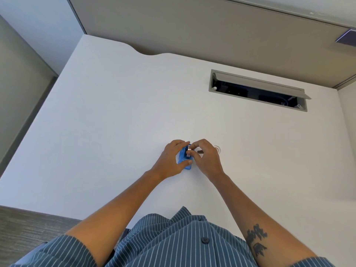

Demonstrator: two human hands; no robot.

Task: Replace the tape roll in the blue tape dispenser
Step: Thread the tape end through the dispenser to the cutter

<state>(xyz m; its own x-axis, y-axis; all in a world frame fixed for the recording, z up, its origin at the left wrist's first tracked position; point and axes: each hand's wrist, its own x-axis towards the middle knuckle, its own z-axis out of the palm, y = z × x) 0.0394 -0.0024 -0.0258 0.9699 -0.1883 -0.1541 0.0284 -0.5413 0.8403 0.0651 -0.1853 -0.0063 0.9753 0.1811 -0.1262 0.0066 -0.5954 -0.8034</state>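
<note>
Blue tape dispenser (185,162) on white desk (115,122)

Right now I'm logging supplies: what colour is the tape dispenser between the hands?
Blue, seen in the head view: the tape dispenser on the white desk.

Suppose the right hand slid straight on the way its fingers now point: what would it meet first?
The right hand points leftward at the blue tape dispenser, which its fingertips seem already to touch. Just beyond are the left hand's fingers on the far side. Depth is unclear.

left hand (171,158) cupped, right hand (207,158) pinching, fingertips meeting
</note>
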